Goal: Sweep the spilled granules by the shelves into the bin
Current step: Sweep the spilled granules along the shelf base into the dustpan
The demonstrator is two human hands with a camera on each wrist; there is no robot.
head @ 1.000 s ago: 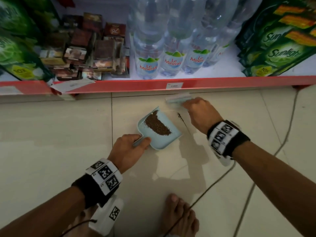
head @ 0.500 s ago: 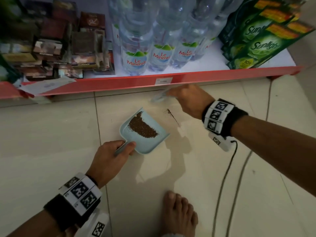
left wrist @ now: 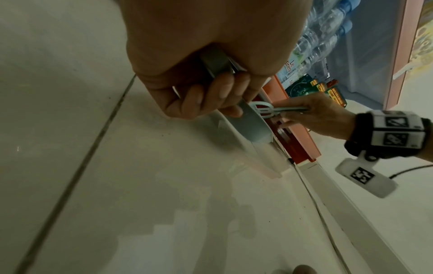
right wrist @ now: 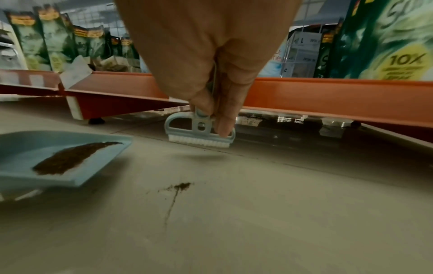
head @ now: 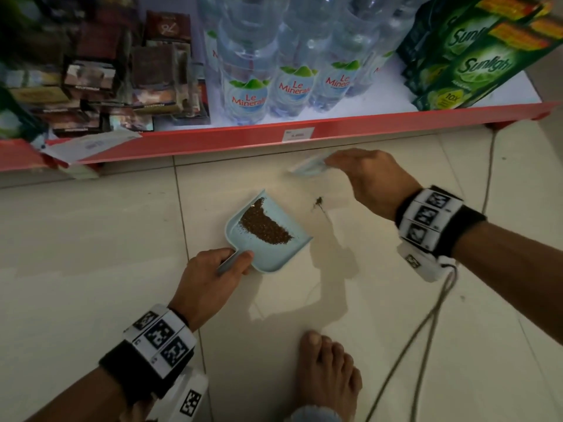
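2 hands busy | L hand point(head: 213, 278) fingers grip dustpan point(head: 268, 236) handle | R hand point(head: 374, 181) pinches brush point(right wrist: 200, 132) nr shelf | leftover granules point(right wrist: 180, 186) on floor btwn | tip: short strokes twd pan lip, pan flat

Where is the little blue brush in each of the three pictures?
Head: the small blue brush is upper middle, in the right hand, just below the red shelf edge.
Left wrist: right of middle, beyond the dustpan.
Right wrist: centre, bristles down.
Shared landmark: the red shelf edge.
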